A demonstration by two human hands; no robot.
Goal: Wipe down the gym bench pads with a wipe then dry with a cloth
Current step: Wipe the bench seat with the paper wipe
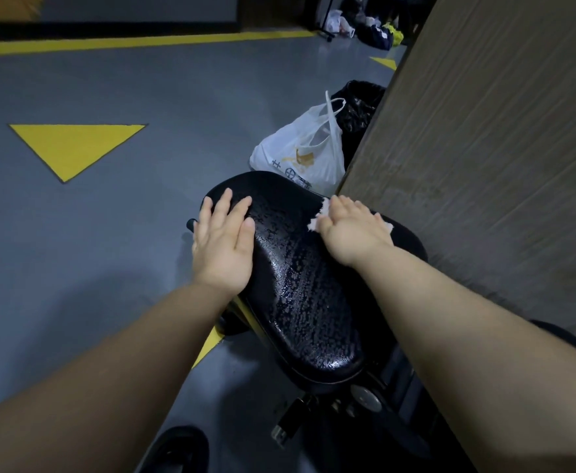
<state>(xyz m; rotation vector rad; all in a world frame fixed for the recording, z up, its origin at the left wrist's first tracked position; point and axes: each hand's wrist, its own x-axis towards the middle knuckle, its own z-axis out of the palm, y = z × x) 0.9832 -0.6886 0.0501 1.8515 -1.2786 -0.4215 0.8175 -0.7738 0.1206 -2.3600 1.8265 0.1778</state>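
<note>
Nearest the camera, a black shoe (177,448) is standing on the grey floor (109,233) beside the bench's metal frame (365,397). Just beyond, the black bench pad (307,302) is glistening with beaded moisture along its middle. The left hand (223,244) is resting flat on the pad's left edge, its fingers (223,206) straight and released, grasping nothing, apparently steadying the pad. The right hand (355,230) is pressing a white wipe (315,224) against the pad's far right part, fingers extended over it rather than clenched. Only ragged edges of the wipe are showing around the palm.

To do this pass well, the palm should probably be keeping even pressure, working in overlapping strokes and rolling over the curved rims.

Room is lying open to the left over the floor. On the right a wooden panel (484,131) is standing close to the pad, so strokes there will likely be cramped. Farther off, a white plastic bag (300,155) and a black bin bag (358,104) are sitting near the pad's far end.
</note>
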